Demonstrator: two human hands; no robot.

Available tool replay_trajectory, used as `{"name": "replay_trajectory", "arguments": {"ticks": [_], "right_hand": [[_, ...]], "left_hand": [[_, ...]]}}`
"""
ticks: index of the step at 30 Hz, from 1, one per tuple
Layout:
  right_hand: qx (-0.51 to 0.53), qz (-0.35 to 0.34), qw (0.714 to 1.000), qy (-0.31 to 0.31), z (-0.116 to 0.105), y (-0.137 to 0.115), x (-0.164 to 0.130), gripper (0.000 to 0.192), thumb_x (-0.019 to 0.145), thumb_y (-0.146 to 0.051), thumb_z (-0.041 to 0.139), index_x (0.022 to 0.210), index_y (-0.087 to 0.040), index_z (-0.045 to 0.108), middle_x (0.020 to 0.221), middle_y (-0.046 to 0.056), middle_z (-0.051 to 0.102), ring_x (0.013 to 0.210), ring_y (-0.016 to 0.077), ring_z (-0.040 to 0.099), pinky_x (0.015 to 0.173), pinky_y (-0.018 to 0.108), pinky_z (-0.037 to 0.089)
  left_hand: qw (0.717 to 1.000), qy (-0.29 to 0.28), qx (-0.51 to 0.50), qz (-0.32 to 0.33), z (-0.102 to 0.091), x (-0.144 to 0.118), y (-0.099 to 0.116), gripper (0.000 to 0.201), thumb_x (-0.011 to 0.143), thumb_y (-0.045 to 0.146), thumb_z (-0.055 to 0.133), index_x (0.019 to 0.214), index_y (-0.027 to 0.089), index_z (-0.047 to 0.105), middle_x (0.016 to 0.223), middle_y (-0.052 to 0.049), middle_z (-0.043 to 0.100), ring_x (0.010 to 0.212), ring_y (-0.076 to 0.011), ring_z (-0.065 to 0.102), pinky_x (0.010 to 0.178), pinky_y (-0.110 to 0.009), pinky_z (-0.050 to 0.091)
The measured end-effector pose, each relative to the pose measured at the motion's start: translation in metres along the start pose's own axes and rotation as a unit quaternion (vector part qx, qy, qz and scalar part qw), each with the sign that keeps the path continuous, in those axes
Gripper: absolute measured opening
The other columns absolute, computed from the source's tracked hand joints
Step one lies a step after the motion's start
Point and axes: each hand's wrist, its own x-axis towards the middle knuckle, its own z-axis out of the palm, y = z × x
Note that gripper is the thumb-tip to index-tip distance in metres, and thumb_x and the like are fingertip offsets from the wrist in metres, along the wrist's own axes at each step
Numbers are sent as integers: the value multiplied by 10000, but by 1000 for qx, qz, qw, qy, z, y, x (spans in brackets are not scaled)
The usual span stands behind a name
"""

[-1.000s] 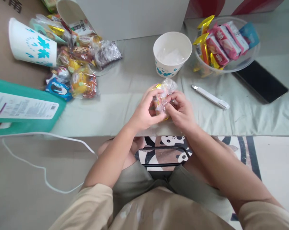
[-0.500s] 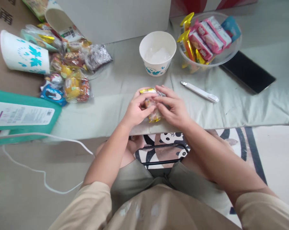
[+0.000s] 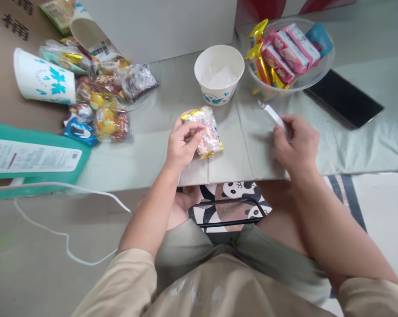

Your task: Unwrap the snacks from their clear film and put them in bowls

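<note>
Snack packet (image 3: 206, 132) lies on the surface (image 3: 159, 132) just below the paper cup (image 3: 219, 75), the left hand (image 3: 182, 143) pinching its near edge. Right hand (image 3: 296, 143) closes over the white cutter (image 3: 271, 113).

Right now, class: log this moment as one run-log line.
left hand: holds snack packet | right hand: on white cutter | paper cup: upright behind packet

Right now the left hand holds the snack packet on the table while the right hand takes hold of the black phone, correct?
Not quite. In the head view the left hand does hold the snack packet, but the right hand is closing on the white cutter, not the black phone, which lies untouched.
</note>
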Motion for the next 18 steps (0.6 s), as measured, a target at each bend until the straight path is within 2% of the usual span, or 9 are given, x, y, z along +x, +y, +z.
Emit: {"name": "replay_trajectory", "arguments": {"ticks": [2,4,6,8,10,12,18], "right_hand": [[180,24,982,-44,13,-25,-10,314,963,-529,515,1072,-246,596,975,84,721,800,214,692,771,403,567],[360,47,924,-124,33,-51,-19,388,944,-623,530,1071,-258,558,954,48,716,717,167,684,679,333,566],[459,77,861,-204,54,-72,-24,443,898,-670,591,1055,-258,546,962,30,719,714,141,693,647,283,565],[499,114,824,-242,72,-84,-26,464,865,-673,641,1029,-249,547,973,22,722,725,121,701,619,240,557],[508,153,814,-238,83,-90,-27,451,853,-642,672,1014,-238,553,973,19,725,717,106,701,567,203,532],[503,178,816,-223,87,-92,-28,419,853,-595,691,1014,-229,565,962,20,730,701,101,701,503,177,491],[456,211,837,-217,74,-96,-28,285,876,-455,695,956,-199,599,898,19,734,595,77,658,389,146,394]], "left_hand": [[1000,7,-7,-10,5,-1,-2,329,910,562,649,986,245,695,1275,-87,636,1166,-226,652,813,-295,587],[1000,13,-22,-12,10,-3,-5,385,900,601,648,1057,250,632,1332,-85,612,1172,-222,655,807,-278,586],[999,22,-36,-3,15,-5,-8,424,898,611,651,1140,276,556,1370,-78,600,1185,-219,655,843,-287,587],[999,30,-40,5,18,-7,-10,440,911,597,645,1201,303,493,1390,-77,596,1179,-211,662,865,-297,588],[999,28,-38,10,18,-8,-11,422,927,578,633,1211,309,477,1401,-80,595,1178,-205,667,866,-293,589],[999,18,-38,10,16,-9,-10,379,933,557,628,1175,291,508,1401,-83,597,1184,-210,669,859,-289,592],[1000,11,0,5,14,-5,-4,245,951,466,610,1071,256,571,1383,-81,617,1267,-225,636,869,-285,599]]}}
